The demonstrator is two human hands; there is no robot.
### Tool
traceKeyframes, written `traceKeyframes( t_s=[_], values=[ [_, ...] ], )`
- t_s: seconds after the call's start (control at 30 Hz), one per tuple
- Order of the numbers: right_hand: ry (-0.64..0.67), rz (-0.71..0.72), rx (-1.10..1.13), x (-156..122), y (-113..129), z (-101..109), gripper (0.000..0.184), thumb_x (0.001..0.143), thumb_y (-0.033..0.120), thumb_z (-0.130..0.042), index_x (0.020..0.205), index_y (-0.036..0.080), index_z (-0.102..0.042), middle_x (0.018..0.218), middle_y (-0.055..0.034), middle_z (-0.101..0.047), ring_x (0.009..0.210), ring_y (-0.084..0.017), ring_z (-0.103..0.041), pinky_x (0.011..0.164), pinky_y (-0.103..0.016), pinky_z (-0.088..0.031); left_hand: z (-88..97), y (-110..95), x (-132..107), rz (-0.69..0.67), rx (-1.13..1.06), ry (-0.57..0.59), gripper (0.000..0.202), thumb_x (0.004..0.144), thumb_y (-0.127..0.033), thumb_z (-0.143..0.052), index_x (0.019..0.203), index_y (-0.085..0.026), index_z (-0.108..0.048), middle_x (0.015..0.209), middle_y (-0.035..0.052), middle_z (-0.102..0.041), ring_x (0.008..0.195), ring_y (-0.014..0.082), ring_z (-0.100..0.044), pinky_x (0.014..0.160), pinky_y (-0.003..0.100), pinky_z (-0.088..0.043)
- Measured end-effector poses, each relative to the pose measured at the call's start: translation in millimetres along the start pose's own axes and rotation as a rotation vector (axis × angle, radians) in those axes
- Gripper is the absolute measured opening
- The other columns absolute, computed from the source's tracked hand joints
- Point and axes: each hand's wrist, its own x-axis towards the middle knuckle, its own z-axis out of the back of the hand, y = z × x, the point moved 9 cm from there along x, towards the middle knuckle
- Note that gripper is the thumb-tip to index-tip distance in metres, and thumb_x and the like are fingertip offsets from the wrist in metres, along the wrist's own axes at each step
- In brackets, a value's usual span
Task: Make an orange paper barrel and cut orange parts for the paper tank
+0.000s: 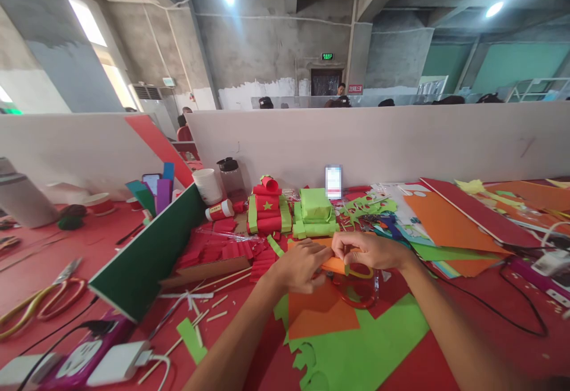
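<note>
My left hand point(305, 265) and my right hand point(367, 249) meet over the table, both closed on a small folded piece of orange paper point(336, 266). My left fingers hold its near left end, while my right fingers pinch its right side. Just under it lies a pair of scissors with red and yellow handles point(363, 303), partly hidden. Below my hands, an orange sheet point(318, 314) rests on a larger green sheet point(369, 349) with a cut, ragged left edge. Behind my hands stand a green paper model point(315, 210) and a red and green paper tank point(268, 210) bearing a yellow star.
Red paper pieces point(222, 251) lie left of my hands, near thin wooden sticks point(218, 317). A dark green board point(146, 254) leans there. Further left are large scissors point(53, 296) and a power strip point(84, 352). Coloured sheets point(445, 218) and a black cable point(481, 325) lie right.
</note>
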Motion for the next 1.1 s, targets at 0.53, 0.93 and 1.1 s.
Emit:
traceKeyframes(
  t_s=[0.53,0.93,1.1],
  values=[
    [-0.038,-0.035,0.078,-0.3,-14.0,6.3,0.007,0.087,0.026,-0.062,0.091,0.02,-0.062,0.095,-0.0031,-0.065,0.086,-0.017,-0.06,0.081,-0.03,-0.046,-0.2,2.3,-0.7,0.024,0.031,0.005,0.018,0.072,-0.021,-0.051,0.089,-0.021,-0.047,0.081,0.0025,-0.063,0.07,0.0198,-0.058,0.071,0.03,-0.039],
    [-0.002,-0.084,-0.061,-3.3,-9.6,7.5,0.005,0.086,0.017,-0.06,0.083,0.02,-0.063,0.09,-0.0017,-0.068,0.084,-0.017,-0.061,0.075,-0.026,-0.044,-7.0,3.0,-1.5,0.001,0.118,0.084,0.018,0.072,-0.023,-0.054,0.089,-0.021,-0.048,0.08,0.0027,-0.064,0.072,0.0214,-0.06,0.072,0.032,-0.04],
    [-0.114,-0.105,0.011,-9.3,-16.0,23.3,0.015,0.093,0.034,-0.056,0.089,0.02,-0.058,0.089,-0.0031,-0.066,0.083,-0.017,-0.061,0.076,-0.028,-0.046,-1.1,8.6,-2.6,0.038,0.081,0.032,0.019,0.074,-0.022,-0.053,0.093,-0.021,-0.048,0.086,0.0035,-0.064,0.076,0.0216,-0.06,0.073,0.031,-0.04]
  ],
)
